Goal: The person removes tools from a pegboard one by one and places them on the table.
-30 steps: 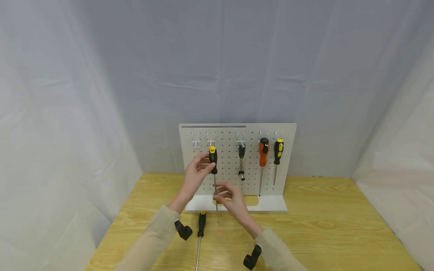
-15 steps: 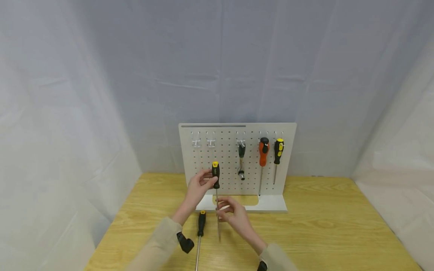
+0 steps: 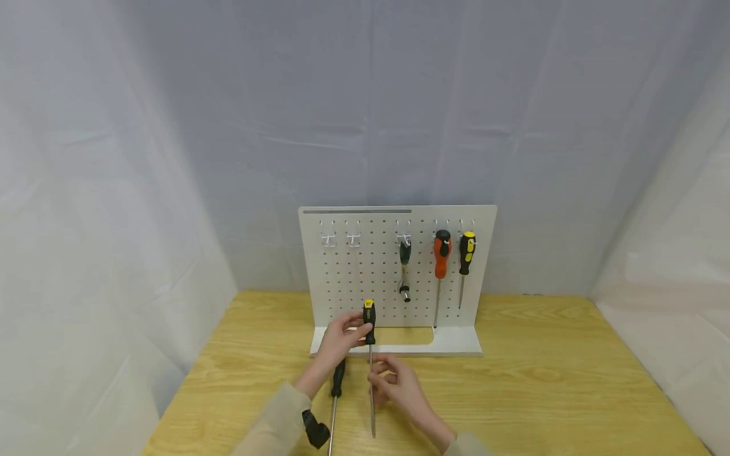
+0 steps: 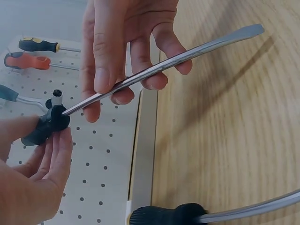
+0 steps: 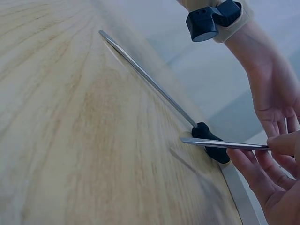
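Observation:
My left hand (image 3: 340, 342) pinches the black handle of a flat-blade screwdriver (image 3: 370, 323) with a yellow cap. Lower down, my right hand (image 3: 399, 387) holds its steel shaft between thumb and fingers; in the left wrist view the flat tip (image 4: 253, 31) sticks out past the fingers. The tool is upright in the head view, in front of the pegboard (image 3: 388, 278). A second black-handled screwdriver (image 3: 338, 380) lies on the table left of it, its handle partly behind my left hand. The right wrist view shows this one's long shaft (image 5: 145, 75).
On the pegboard hang a ratchet wrench (image 3: 405, 266), an orange screwdriver (image 3: 441, 253) and a black and yellow screwdriver (image 3: 467, 253). Two hooks at the board's left, one of them a bare hook (image 3: 353, 239), carry nothing. The wooden table (image 3: 542, 380) extends to both sides, with white curtains around.
Both hands have brought the screwdriver down and toward me, away from the second hook on the pegboard. That hook now shows bare. The screwdriver on the table has stayed put.

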